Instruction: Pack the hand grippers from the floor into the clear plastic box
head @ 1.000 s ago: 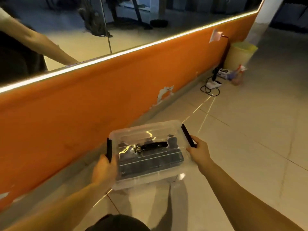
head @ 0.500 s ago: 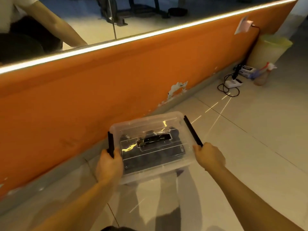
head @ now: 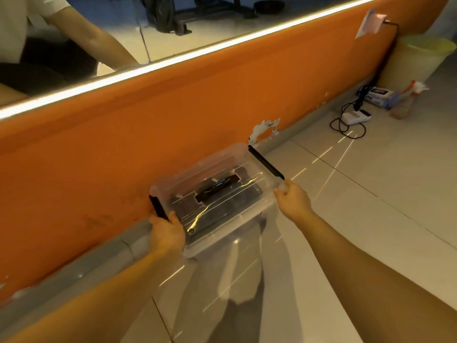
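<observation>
Grippers (head: 223,203) were in box (head: 249,219), lid (head: 205,167) on; packing looked done. L hand (head: 167,233) gripped left end, R hand (head: 293,200) pinched right corner.

An orange wall (head: 173,115) runs along the tiled floor (head: 371,219), with a lit strip (head: 197,52) and a mirror (head: 222,21) above it. One chipped patch (head: 264,128) shows white (just above the skirting). Far right stand a bin (head: 418,58), a spray bottle (head: 405,105) and a white power strip (head: 356,117) with a black cable (head: 343,125).
</observation>
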Available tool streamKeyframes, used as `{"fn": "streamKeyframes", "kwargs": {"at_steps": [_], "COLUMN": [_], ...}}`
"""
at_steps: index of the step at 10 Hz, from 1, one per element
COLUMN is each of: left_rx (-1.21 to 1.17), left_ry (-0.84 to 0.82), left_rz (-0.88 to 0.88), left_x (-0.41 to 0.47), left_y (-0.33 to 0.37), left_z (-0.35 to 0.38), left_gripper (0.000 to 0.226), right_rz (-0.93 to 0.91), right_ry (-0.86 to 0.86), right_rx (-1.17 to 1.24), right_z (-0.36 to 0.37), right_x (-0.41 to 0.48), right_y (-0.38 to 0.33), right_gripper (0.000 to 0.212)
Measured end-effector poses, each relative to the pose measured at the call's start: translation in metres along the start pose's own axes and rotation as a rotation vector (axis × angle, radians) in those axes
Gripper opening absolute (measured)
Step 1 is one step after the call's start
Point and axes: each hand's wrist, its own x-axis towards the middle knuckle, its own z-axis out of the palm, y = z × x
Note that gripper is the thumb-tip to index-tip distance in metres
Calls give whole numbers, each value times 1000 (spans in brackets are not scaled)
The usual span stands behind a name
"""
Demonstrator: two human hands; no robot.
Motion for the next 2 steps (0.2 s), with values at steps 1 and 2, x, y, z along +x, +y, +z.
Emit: {"fn": "streamKeyframes", "kwargs": {"at_steps": [1,2], "left_rx": [81,181], "left_ry": [2,-27], "left_rz": [-141,-96], "left_x": [-13,-64], "left_y": [21,73], "left_z": [-25,-51], "left_gripper": [69,60], "right_rz": [107,225], "right_ry": [-89,-37], "right_rx": [108,228], "right_z": [-31,-79], "right_x": [-17,-41], "right_y": [1,-3], "right_gripper": [55,49]}}
